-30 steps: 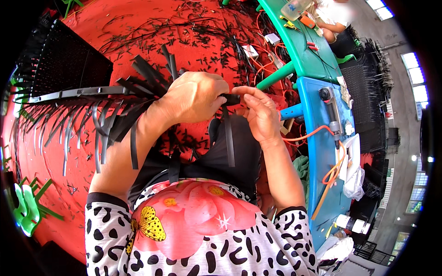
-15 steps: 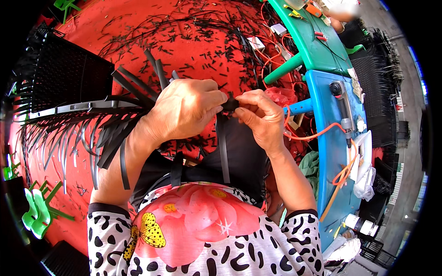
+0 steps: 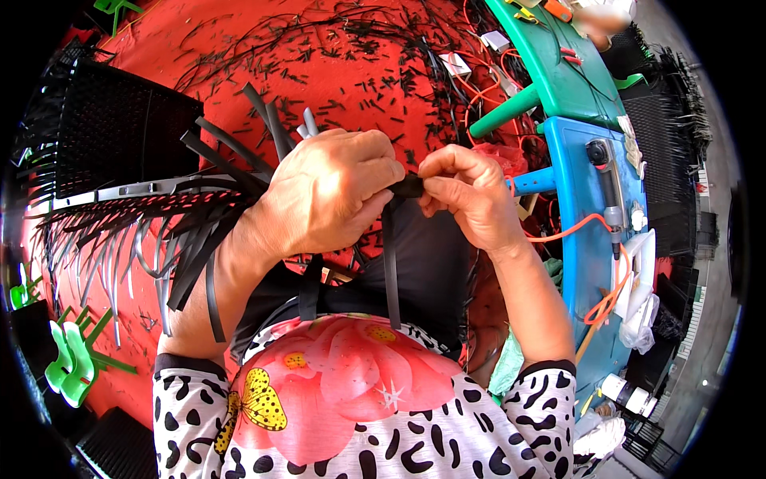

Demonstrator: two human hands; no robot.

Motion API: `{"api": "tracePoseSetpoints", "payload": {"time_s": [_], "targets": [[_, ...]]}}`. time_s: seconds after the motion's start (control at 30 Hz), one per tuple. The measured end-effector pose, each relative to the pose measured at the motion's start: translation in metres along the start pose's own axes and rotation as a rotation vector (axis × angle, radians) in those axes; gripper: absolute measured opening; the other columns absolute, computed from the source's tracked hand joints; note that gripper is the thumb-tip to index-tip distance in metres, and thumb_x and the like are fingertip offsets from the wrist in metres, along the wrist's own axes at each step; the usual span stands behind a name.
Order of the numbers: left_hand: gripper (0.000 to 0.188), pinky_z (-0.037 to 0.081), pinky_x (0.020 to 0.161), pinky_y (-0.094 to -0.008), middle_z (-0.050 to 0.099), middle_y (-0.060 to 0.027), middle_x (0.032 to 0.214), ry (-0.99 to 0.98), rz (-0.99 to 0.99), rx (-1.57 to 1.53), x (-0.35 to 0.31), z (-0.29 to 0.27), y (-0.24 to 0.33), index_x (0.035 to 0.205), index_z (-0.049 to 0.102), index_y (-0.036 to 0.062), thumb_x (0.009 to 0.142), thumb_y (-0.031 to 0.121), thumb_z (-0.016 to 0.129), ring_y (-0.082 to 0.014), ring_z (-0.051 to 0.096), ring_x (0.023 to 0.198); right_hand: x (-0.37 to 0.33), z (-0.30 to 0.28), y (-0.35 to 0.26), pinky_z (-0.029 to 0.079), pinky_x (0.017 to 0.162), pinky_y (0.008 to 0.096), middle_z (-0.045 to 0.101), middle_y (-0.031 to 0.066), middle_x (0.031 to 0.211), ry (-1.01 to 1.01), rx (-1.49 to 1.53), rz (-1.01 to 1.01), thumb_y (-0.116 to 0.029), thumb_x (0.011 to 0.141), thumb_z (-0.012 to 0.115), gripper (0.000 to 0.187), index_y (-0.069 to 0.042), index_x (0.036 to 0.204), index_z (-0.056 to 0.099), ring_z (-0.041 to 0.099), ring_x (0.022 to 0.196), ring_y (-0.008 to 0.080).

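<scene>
My left hand is closed round black flat plastic strips, its thumb and fingers pressed together. To its right, my right hand pinches the end of a short black strip that spans the small gap between the hands. One loose strip hangs below my left fingers over my dark lap. More loose strips fan out around my left wrist and forearm. They run along a grey rail beside a black woven panel on the left. My left hand hides where the strips meet.
Strip scraps litter the red floor. A blue table at right bears a corded power tool; behind it is a green table with a red-handled tool. Light green plastic pieces stand at lower left.
My right hand has shifted slightly right, and more of the short black strip shows between the hands. My left hand keeps its grip. The tables appear farther right in the view.
</scene>
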State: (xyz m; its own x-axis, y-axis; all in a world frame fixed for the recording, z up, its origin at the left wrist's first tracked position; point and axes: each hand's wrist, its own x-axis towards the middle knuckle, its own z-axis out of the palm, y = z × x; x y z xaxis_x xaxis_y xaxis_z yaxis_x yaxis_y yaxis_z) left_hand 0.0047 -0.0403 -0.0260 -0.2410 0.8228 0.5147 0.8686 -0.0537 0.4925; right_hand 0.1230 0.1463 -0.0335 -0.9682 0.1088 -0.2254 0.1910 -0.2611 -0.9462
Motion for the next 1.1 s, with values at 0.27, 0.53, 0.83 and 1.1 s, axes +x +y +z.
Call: {"api": "tracePoseSetpoints", "payload": {"time_s": [0.27, 0.53, 0.83, 1.1], "targets": [[0.026, 0.048, 0.065, -0.0373, 0.058, -0.0092, 0.083, -0.022, -0.059, -0.092, 0.008, -0.002, -0.003, 0.085, 0.062, 0.0018, 0.06, -0.001, 0.071, -0.0288, 0.059, 0.077, 0.01, 0.001, -0.022, 0.046, 0.057, 0.0199, 0.057, -0.0018, 0.071, -0.105, -0.295, 0.033, -0.001, 0.074, 0.072, 0.018, -0.002, 0.086, 0.059, 0.054, 0.063, 0.0041], [0.025, 0.045, 0.063, -0.0392, 0.052, -0.0094, 0.078, -0.063, -0.063, -0.117, 0.011, 0.002, -0.006, 0.082, 0.059, 0.0021, 0.059, -0.001, 0.069, -0.0306, 0.055, 0.074, 0.026, 0.002, -0.038, 0.044, 0.056, 0.0245, 0.057, 0.0005, 0.066, -0.241, -0.529, 0.094, -0.001, 0.069, 0.072, 0.017, 0.0, 0.077, 0.057, 0.052, 0.062, 0.0064], [0.027, 0.044, 0.065, -0.0404, 0.051, -0.0112, 0.079, -0.045, -0.034, -0.087, 0.015, 0.003, -0.007, 0.08, 0.056, 0.0016, 0.057, 0.001, 0.07, -0.032, 0.054, 0.075, 0.022, 0.008, -0.041, 0.042, 0.059, 0.0232, 0.051, 0.0011, 0.074, -0.199, -0.75, -0.023, 0.002, 0.068, 0.071, 0.022, -0.001, 0.082, 0.054, 0.049, 0.068, 0.0063], [0.028, 0.047, 0.064, -0.041, 0.058, -0.0115, 0.078, -0.076, -0.084, 0.02, 0.014, 0.0, -0.006, 0.088, 0.062, 0.0014, 0.061, 0.002, 0.071, -0.0332, 0.059, 0.072, 0.01, 0.004, -0.029, 0.048, 0.05, 0.0222, 0.06, 0.0032, 0.072, -0.03, -0.186, 0.202, -0.017, 0.089, 0.058, 0.026, 0.0, 0.107, 0.056, 0.059, 0.058, 0.0089]]}}
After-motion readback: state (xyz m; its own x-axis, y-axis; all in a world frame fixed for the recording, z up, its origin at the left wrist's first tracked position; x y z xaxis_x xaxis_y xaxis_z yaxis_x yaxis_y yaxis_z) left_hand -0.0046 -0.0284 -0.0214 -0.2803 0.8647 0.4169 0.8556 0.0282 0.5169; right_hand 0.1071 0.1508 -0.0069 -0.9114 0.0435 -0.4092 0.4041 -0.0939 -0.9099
